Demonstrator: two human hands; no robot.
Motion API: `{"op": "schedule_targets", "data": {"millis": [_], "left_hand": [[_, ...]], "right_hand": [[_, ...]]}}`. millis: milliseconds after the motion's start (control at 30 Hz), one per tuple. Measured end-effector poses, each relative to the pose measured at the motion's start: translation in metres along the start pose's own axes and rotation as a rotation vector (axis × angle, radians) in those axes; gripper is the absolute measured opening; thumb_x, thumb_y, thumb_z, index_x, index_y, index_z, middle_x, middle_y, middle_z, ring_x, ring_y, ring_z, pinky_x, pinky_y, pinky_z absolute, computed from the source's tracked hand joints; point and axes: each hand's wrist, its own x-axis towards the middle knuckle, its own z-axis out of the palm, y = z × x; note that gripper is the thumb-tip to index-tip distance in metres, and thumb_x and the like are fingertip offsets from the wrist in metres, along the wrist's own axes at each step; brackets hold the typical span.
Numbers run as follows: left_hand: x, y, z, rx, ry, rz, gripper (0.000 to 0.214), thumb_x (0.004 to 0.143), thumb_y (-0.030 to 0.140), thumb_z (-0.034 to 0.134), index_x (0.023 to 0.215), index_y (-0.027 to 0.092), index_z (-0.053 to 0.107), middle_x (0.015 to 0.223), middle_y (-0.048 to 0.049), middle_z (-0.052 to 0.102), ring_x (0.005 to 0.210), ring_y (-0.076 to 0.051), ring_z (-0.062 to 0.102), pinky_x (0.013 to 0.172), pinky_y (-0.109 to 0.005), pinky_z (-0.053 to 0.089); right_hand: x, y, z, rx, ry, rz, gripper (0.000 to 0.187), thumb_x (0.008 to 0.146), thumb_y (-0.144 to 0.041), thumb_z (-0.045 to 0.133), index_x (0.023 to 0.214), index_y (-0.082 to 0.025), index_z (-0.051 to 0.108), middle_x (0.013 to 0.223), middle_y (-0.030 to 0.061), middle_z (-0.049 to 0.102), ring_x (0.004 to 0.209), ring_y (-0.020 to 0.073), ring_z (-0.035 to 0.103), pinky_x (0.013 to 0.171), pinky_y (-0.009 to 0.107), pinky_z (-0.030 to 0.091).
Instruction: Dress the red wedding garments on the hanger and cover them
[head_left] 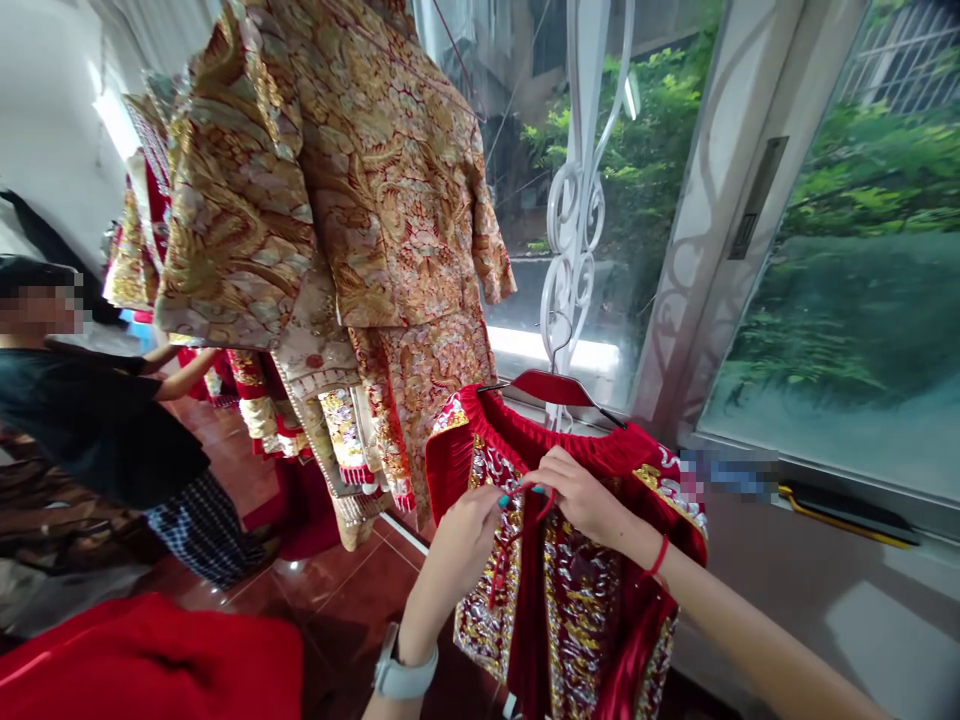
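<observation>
A red embroidered skirt (pixel 585 590) with silver and gold panels hangs from a red hanger (pixel 555 388) hooked on a white scrolled window grille (pixel 574 240). Both my hands are at its gathered waistband. My left hand (pixel 469 540), with a pale watch on the wrist, pinches a thin red cord (pixel 517 540) that dangles down the front. My right hand (pixel 581 495), a red string round its wrist, is closed on the same cord just below the waistband.
A gold brocade jacket and skirt set (pixel 360 200) hangs at upper left, with more red and gold garments (pixel 142 240) behind. Another person in a dark top (pixel 97 420) bends at the left. Red cloth (pixel 150 660) lies at the bottom left. Windows fill the right.
</observation>
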Motion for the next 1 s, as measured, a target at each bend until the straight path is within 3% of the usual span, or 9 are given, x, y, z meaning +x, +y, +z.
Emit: {"op": "schedule_targets", "data": {"millis": [167,233,333,500,600,700,833,933,1000], "left_hand": [[0.024,0.002,-0.004,-0.056,0.176,0.223,0.032,0.094,0.03,0.045,0.121,0.022,0.059,0.132,-0.0109,0.055,0.125,-0.026,0.046,0.108,-0.042,0.034],[0.039,0.005,-0.007,-0.164,0.092,0.284,0.037,0.096,0.033,0.041,0.127,0.021,0.056,0.131,-0.0101,0.058,0.124,-0.024,0.049,0.107,-0.039,0.036],[0.063,0.01,-0.013,-0.268,-0.079,0.257,0.038,0.098,0.031,0.035,0.119,0.017,0.063,0.104,-0.0076,0.071,0.095,-0.021,0.064,0.089,-0.033,0.047],[0.091,0.014,-0.018,-0.275,-0.347,0.286,0.025,0.089,0.028,0.05,0.097,0.017,0.071,0.092,-0.0044,0.073,0.088,-0.02,0.063,0.085,-0.032,0.048],[0.099,0.015,-0.018,-0.425,-0.445,0.235,0.024,0.086,0.035,0.056,0.087,0.015,0.069,0.084,-0.0024,0.07,0.079,-0.016,0.06,0.078,-0.029,0.048],[0.095,0.016,-0.02,-0.665,-0.292,0.141,0.024,0.086,0.037,0.057,0.083,0.014,0.066,0.081,-0.0017,0.066,0.078,-0.014,0.059,0.081,-0.028,0.047],[0.071,0.01,-0.046,-0.934,0.072,0.041,0.023,0.081,0.039,0.062,0.077,0.016,0.063,0.069,0.0008,0.059,0.067,-0.012,0.055,0.073,-0.026,0.047],[0.037,-0.007,-0.07,-0.844,0.312,-0.018,0.034,0.075,0.045,0.068,0.06,0.018,0.054,0.055,0.0041,0.046,0.054,-0.01,0.042,0.055,-0.023,0.038],[0.008,-0.023,-0.075,-0.711,0.402,-0.079,0.046,0.073,0.05,0.069,0.051,0.019,0.043,0.051,0.0056,0.036,0.05,-0.008,0.031,0.048,-0.023,0.028]], "right_hand": [[0.011,0.001,-0.02,0.348,-0.016,0.206,0.02,0.092,-0.019,0.057,0.082,-0.021,0.074,0.077,0.0039,0.064,0.078,0.0178,0.056,0.074,0.032,0.048],[0.015,0.003,-0.027,0.388,-0.041,0.198,0.015,0.088,-0.019,0.062,0.081,-0.022,0.075,0.079,0.0033,0.065,0.078,0.0175,0.058,0.076,0.033,0.049],[0.015,0.002,-0.032,0.28,-0.008,0.106,0.014,0.086,-0.016,0.062,0.085,-0.022,0.074,0.083,0.004,0.067,0.082,0.0182,0.06,0.078,0.035,0.051],[0.009,0.002,-0.031,-0.179,0.094,-0.085,0.025,0.093,-0.014,0.048,0.095,-0.021,0.072,0.087,0.0082,0.071,0.085,0.0205,0.062,0.076,0.036,0.053],[0.002,0.008,-0.031,-0.214,0.138,-0.061,0.024,0.093,-0.017,0.05,0.096,-0.024,0.073,0.091,0.008,0.074,0.086,0.0201,0.067,0.078,0.037,0.056],[-0.007,0.017,-0.03,-0.17,0.215,0.031,0.021,0.091,-0.018,0.054,0.091,-0.025,0.074,0.09,0.0067,0.075,0.087,0.0211,0.07,0.083,0.04,0.057],[-0.021,0.024,-0.025,-0.136,0.442,0.127,0.017,0.088,-0.021,0.06,0.082,-0.025,0.075,0.08,0.0052,0.076,0.077,0.0216,0.072,0.075,0.039,0.06],[-0.035,0.022,-0.023,-0.055,0.588,0.208,0.013,0.086,-0.022,0.064,0.08,-0.025,0.074,0.08,0.0047,0.076,0.076,0.0223,0.072,0.072,0.037,0.06],[-0.047,0.022,-0.025,-0.009,0.634,0.319,0.011,0.085,-0.024,0.065,0.079,-0.024,0.073,0.081,0.0047,0.076,0.075,0.0221,0.071,0.071,0.036,0.058]]}}
